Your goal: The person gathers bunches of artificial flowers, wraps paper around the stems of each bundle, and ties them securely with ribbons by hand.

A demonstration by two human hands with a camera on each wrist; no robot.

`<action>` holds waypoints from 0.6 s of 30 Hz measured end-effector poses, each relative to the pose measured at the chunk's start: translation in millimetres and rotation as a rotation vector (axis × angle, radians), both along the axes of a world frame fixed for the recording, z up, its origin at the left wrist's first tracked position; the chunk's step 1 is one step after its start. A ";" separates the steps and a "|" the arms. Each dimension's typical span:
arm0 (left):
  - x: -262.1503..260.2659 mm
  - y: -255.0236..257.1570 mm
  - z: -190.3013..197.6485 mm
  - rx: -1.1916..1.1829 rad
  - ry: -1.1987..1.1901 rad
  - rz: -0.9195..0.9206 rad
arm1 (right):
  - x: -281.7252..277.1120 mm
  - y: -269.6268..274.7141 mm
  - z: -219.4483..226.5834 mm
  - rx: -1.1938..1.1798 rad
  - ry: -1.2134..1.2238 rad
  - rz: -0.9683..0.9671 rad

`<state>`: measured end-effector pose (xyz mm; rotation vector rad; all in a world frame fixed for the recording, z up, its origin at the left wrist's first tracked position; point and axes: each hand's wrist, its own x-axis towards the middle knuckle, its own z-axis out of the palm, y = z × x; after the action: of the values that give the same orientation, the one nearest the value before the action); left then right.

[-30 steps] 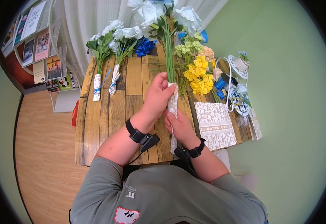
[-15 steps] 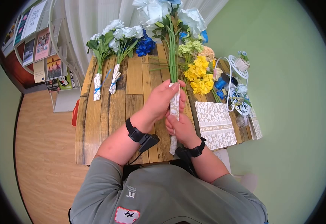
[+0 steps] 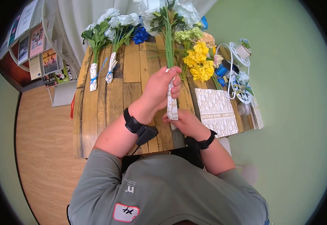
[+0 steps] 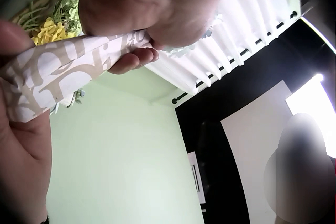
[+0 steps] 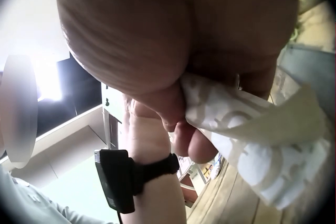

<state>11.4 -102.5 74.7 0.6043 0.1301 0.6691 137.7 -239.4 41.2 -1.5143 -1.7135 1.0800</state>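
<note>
The left hand [image 3: 161, 87] grips the upper part of a patterned paper wrap [image 3: 172, 108] around green stems [image 3: 169, 41] of a bouquet with large pale blue flowers [image 3: 186, 14]. Thumb and fingers close round the paper. At the wrap's lower end, the right hand [image 3: 186, 123] pinches the paper between thumb and fingers. In the left wrist view the wrap [image 4: 58, 74] runs between both hands. The right wrist view shows a loose flap of the paper [image 5: 283, 124] sticking out beside the right hand [image 5: 173, 40].
Two wrapped bouquets with blue ties [image 3: 93, 77] [image 3: 111, 67] lie at the table's left. Yellow flowers [image 3: 201, 62], a flat patterned sheet [image 3: 216, 112] and a white metal stand [image 3: 231, 86] are on the right. A magazine rack [image 3: 54, 56] stands beyond the left edge.
The lower end of the wrap has been folded up, so the wrap looks shorter. The right hand has shifted to its bottom end, while the left hand keeps its grip. The head view has tilted slightly.
</note>
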 end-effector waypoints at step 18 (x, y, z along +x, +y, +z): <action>15.2 -11.8 -17.4 0.036 0.082 -0.051 | -16.9 -7.8 -19.2 0.141 0.220 -0.686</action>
<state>26.6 -114.3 57.3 0.6679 0.1787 0.5984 120.9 -247.3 22.0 -1.6375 -0.9728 0.7070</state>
